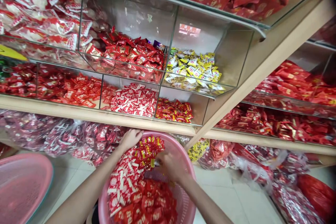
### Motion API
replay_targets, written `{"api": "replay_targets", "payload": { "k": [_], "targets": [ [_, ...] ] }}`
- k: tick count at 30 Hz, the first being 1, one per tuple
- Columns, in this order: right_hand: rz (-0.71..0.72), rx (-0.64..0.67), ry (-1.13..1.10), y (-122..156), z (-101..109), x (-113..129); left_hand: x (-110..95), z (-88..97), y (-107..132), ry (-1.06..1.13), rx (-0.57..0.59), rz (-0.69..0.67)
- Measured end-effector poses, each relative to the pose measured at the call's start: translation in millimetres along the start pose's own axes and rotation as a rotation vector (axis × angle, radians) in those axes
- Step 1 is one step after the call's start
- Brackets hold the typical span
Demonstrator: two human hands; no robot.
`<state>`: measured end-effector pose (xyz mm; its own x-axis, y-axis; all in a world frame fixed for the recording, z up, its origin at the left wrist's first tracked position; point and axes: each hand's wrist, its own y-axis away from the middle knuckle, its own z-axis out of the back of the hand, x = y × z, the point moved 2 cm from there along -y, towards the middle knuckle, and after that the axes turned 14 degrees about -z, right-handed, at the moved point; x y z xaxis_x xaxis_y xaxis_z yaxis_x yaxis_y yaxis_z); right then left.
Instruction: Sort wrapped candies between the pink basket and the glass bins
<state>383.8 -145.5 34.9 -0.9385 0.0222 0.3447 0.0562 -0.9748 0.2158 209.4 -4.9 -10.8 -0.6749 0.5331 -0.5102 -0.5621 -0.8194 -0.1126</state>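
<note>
A round pink plastic basket [187, 150] stands on the floor below the shelf. Inside lie red-and-white wrapped candies [122, 178] on the left, plain red packets [152, 201] at the near side, and small red-and-yellow candies [151, 145] at the far side. My left hand [131, 139] grips the basket's far-left rim, fingers bent over it. My right hand [170, 164] reaches into the basket's right half, beside the red-and-yellow candies. Its fingers are blurred and partly hidden, so what they hold does not show. A bare purplish patch of basket bottom lies beneath it.
Glass-fronted shelf bins ahead hold red-and-white candies [133, 99], red-and-yellow candies [174, 111] and yellow-and-white packets [195, 68]. A wooden shelf edge [162, 125] runs just beyond the basket. Another pink tub [26, 185] stands left. Bagged candies [294, 196] lie on the floor to the right.
</note>
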Motion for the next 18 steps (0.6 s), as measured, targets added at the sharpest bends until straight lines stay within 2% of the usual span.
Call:
{"api": "replay_targets", "payload": {
  "k": [2, 4, 11, 15, 18],
  "targets": [
    [-0.04, 0.034, 0.067, -2.9, -31.4, -3.7, 1.5, -1.3, -0.3, 0.009, -0.001, -0.002],
    [-0.043, 0.05, 0.122, -2.0, -44.7, -1.6, 3.5, -2.8, -0.6, 0.006, -0.002, -0.002],
    [-0.06, 0.082, 0.264, -2.5, -50.9, 15.6, 7.2, -5.3, -0.7, -0.012, 0.0, -0.031],
    [-0.126, 0.124, 0.29, -4.2, -59.2, 14.6, 5.1, -3.3, -0.3, -0.027, 0.004, -0.038],
    [-0.122, 0.132, 0.28, -4.5, -62.6, 12.3, 3.7, -2.0, 0.0, -0.05, 0.014, -0.038]
  ]
}}
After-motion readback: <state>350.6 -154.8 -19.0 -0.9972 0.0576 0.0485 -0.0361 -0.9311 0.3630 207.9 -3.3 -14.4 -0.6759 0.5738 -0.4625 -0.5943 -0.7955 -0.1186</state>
